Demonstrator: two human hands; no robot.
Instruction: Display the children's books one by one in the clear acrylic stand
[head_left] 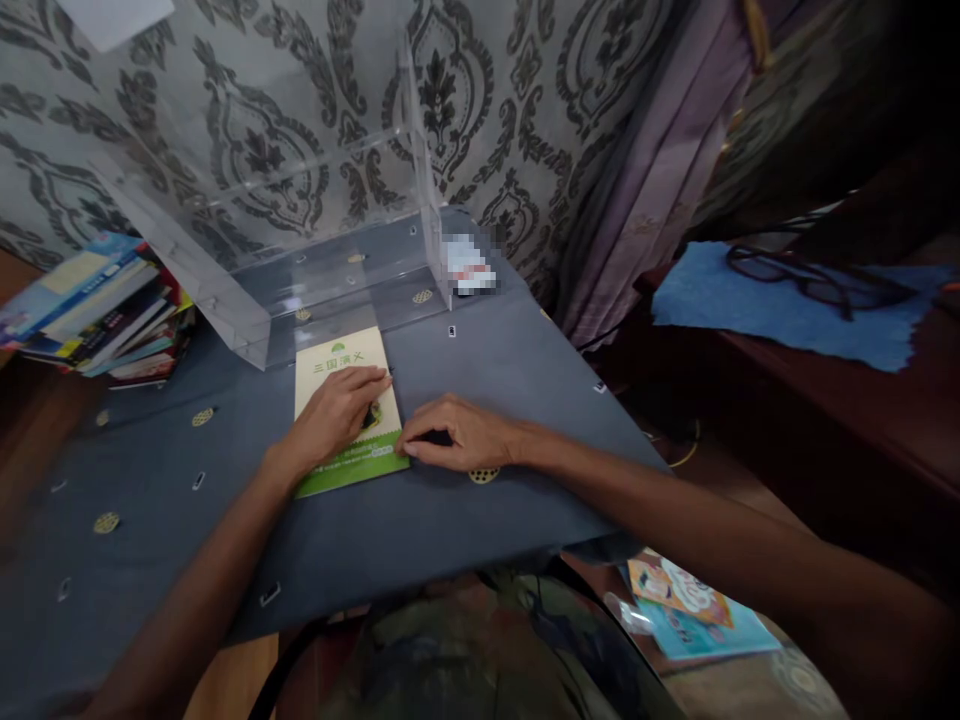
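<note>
A closed book with a cream and green cover lies on the cloth-covered table, green title characters near its top. Across the middle of the cover rests my left hand, fingers stretched out and lying flat. My right hand is at the book's lower right edge, thumb and fingertips brought together in a pinch on that edge. Part of the cover picture is hidden under my left hand.
Behind the book stands a clear acrylic stand. A stack of books is at the left, and a blurred-out packet sits right of the stand. Glasses lie on a blue cloth; colourful packages are low at the right.
</note>
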